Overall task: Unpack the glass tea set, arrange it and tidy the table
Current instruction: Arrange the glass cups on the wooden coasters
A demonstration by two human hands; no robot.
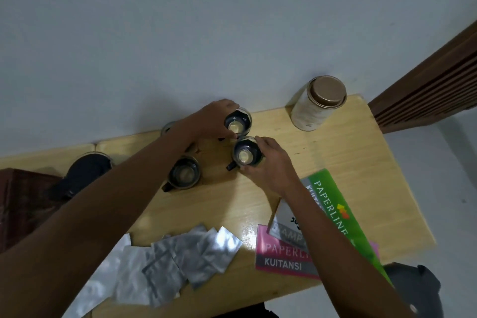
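Note:
Three small glass cups with dark handles stand near the back of the wooden table [335, 152]. My left hand [214, 117] grips the far cup [238, 122] from its left side. My right hand [271, 162] holds the nearer cup [245, 153] from the right. A third cup [183, 174] stands free to the left, close to my left forearm. A glass teapot with a dark lid [85, 173] sits at the far left, partly hidden by my arm. Another glass piece [167, 128] peeks out behind my left wrist.
A white canister with a brown lid [318, 103] stands at the back right. Silver foil wrappers [167, 263] lie at the front left. Green, pink and grey receipt books [291, 248] lie under my right forearm. A dark basket [20, 204] sits at the left edge.

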